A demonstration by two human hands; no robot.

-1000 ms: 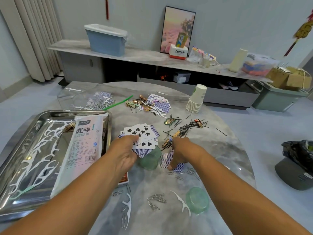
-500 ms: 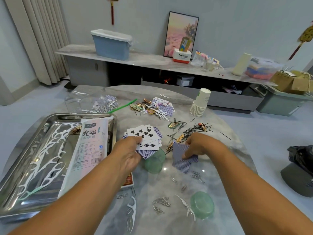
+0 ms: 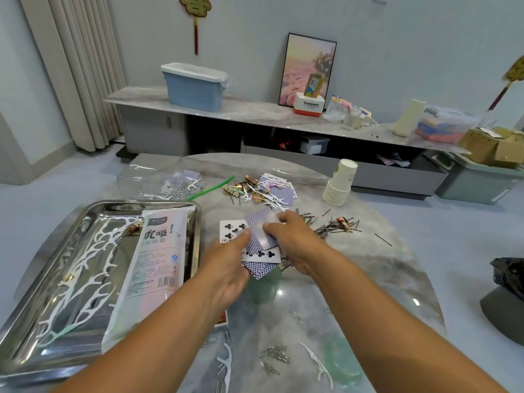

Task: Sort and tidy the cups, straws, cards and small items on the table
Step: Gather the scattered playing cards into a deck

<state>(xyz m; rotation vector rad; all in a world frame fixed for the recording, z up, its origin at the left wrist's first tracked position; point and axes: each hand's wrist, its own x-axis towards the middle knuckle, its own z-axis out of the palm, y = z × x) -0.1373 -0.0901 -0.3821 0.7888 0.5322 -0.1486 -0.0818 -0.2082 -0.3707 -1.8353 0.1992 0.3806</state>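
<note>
A loose stack of playing cards (image 3: 259, 255) lies mid-table, some face up with clubs, some showing blue backs. My left hand (image 3: 231, 268) holds the stack from its left side. My right hand (image 3: 295, 239) presses blue-backed cards (image 3: 259, 225) onto the top of the stack. A steel tray (image 3: 51, 279) at the left holds white floss picks and a straw packet (image 3: 154, 268). Nested paper cups (image 3: 340, 182) stand at the far right of the table.
Black hairpins (image 3: 337, 225) lie right of my hands. More cards, floss picks and a green straw (image 3: 212, 187) sit at the back, beside a clear tray (image 3: 147, 180). Paper clips (image 3: 273, 354), floss picks and green lids (image 3: 344, 361) lie near the front edge.
My right hand lifted blue-backed cards from the table at the right and carried them left onto the stack under my left hand. The view moved closer.
</note>
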